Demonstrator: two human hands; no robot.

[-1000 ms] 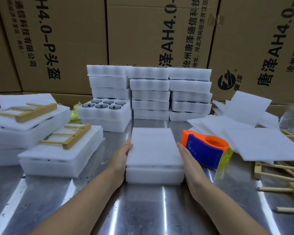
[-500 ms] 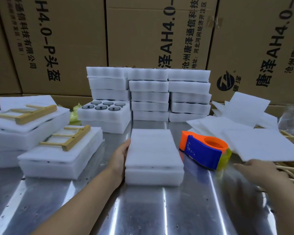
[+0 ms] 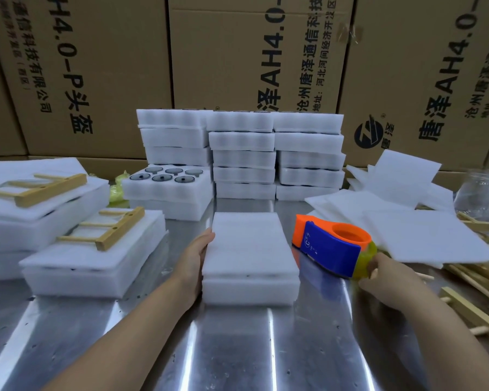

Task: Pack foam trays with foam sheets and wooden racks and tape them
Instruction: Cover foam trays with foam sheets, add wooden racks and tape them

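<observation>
White foam tray (image 3: pixel 250 292), rectangular and capped flush by a thin white foam sheet (image 3: pixel 250 246), is lying at the centre of the reflective steel tabletop (image 3: pixel 237 348). Clock directions are being read from this tray, with 12 o'clock pointing away from the wearer.

At 9 o'clock the left hand (image 3: pixel 194 258) is standing on its edge, with the forearm running in from 7 o'clock. Its fingers are straight and pressed together, and the palm is lying flat against the tray's long left wall, fingertips reaching toward the far corner.

At 3 o'clock the right hand (image 3: pixel 384 275) is reaching out, back of the hand upward, with the forearm entering from 5 o'clock. Its fingers (image 3: pixel 377 265) are touching the translucent yellow tape roll (image 3: pixel 367 256) at the near end of the orange-and-blue plastic tape dispenser (image 3: pixel 333 244). The dispenser is sitting on the tabletop just beside the tray, with a narrow strip of steel showing between them. Blur is hiding whether these fingers are curling round the roll or merely resting on it.

At 12 o'clock three stacks of white foam trays (image 3: pixel 277 153) are standing before brown printed cardboard cartons (image 3: pixel 237 52). At 11 o'clock a lower stack is showing an uncovered tray with six dark round lids (image 3: pixel 167 176). At 9 to 10 o'clock two sheet-covered trays are each carrying a pale wooden rack, the nearer rack (image 3: pixel 108 228) and the farther rack (image 3: pixel 40 187). At 2 o'clock loose white foam sheets (image 3: pixel 424 230) are lying overlapped. At 3 to 4 o'clock further wooden racks (image 3: pixel 477 292) are lying in a heap.
</observation>
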